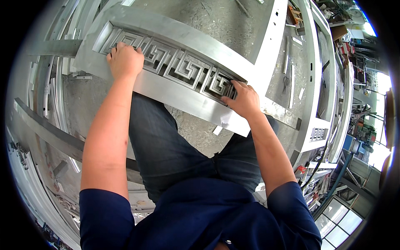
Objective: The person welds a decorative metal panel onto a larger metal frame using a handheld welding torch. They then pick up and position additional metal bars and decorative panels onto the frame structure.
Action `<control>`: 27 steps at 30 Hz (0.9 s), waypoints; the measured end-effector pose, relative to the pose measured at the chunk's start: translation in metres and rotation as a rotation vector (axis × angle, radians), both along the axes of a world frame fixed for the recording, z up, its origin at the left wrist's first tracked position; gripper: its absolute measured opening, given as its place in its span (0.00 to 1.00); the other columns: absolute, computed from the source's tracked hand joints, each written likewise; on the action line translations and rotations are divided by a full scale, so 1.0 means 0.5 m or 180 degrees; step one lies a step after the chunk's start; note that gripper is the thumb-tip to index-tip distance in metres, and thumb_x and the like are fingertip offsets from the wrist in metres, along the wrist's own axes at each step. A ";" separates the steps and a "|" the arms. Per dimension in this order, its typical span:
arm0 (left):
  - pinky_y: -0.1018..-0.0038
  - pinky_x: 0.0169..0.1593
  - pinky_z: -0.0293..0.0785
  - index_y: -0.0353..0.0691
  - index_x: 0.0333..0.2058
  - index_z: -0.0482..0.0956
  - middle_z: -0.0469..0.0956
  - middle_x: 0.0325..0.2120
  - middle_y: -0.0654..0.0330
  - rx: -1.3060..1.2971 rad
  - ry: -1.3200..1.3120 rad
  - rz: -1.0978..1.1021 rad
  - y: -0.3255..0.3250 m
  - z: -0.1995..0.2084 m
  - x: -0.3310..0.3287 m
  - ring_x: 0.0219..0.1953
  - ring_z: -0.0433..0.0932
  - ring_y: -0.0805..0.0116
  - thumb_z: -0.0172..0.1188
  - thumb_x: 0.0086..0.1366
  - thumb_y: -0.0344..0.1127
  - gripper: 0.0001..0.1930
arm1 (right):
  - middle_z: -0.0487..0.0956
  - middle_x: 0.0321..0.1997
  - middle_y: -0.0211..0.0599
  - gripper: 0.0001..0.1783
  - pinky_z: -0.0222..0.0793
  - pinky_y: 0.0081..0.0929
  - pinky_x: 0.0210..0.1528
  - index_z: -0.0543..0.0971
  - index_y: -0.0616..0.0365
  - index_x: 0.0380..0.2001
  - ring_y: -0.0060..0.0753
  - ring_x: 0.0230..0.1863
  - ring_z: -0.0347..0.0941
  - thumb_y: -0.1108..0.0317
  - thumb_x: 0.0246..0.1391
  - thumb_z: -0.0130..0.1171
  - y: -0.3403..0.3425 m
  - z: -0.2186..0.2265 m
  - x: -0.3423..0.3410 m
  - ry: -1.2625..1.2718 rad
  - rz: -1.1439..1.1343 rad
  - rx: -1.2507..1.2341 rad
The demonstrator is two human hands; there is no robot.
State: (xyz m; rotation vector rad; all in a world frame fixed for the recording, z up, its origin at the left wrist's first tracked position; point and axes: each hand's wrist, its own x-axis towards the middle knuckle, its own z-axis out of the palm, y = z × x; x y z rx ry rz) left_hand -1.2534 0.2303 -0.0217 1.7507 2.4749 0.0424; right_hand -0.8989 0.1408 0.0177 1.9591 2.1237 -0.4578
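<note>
In front of me lies a large silver-grey metal frame [187, 96] with a long rectangular opening. A metal fretwork panel [195, 75] of angular spiral bars sits in that opening, tilted down toward the right. My left hand [126, 61] is at the panel's left end, its fingers curled over the bars. At the right end, my right hand [243, 100] has thumb and fingers closing around the end bars. The fingertips of both hands are partly hidden among the bars. Whether the panel sits flush in the opening, I cannot tell.
Metal support bars [54, 48] run under the frame at both sides. Another pale frame [306, 83] with a similar small fretwork insert [318, 133] stands at right. Offcuts and long strips [291, 85] litter the concrete floor. Stacked metal profiles [31, 183] lie at left.
</note>
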 end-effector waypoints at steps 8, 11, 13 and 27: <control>0.61 0.63 0.60 0.45 0.41 0.87 0.76 0.51 0.64 0.0254 -0.0022 -0.0070 -0.005 -0.012 -0.008 0.56 0.71 0.60 0.55 0.69 0.46 0.16 | 0.77 0.57 0.42 0.45 0.71 0.41 0.60 0.73 0.57 0.62 0.47 0.60 0.72 0.44 0.43 0.72 0.054 0.021 -0.019 -0.0042 0.0186 -0.0638; 0.60 0.62 0.61 0.44 0.41 0.87 0.76 0.51 0.63 0.0246 -0.0054 -0.0075 -0.005 -0.013 -0.010 0.56 0.71 0.59 0.56 0.68 0.47 0.16 | 0.77 0.56 0.42 0.45 0.71 0.41 0.60 0.74 0.57 0.60 0.47 0.61 0.72 0.44 0.41 0.74 0.055 0.020 -0.016 -0.0068 0.0193 -0.0627; 0.59 0.62 0.62 0.44 0.42 0.86 0.77 0.51 0.63 0.0208 -0.0065 -0.0062 -0.003 -0.013 -0.011 0.56 0.71 0.58 0.57 0.68 0.48 0.16 | 0.77 0.55 0.42 0.45 0.71 0.41 0.60 0.75 0.57 0.60 0.47 0.61 0.71 0.45 0.40 0.75 0.055 0.017 -0.017 -0.0082 0.0200 -0.0585; 0.63 0.62 0.61 0.44 0.38 0.88 0.77 0.49 0.63 0.0084 0.0104 -0.0051 0.000 -0.009 -0.005 0.54 0.72 0.59 0.55 0.69 0.45 0.15 | 0.77 0.56 0.38 0.45 0.71 0.38 0.60 0.75 0.56 0.60 0.42 0.62 0.68 0.46 0.40 0.76 0.035 -0.003 -0.031 -0.0218 0.0195 -0.0213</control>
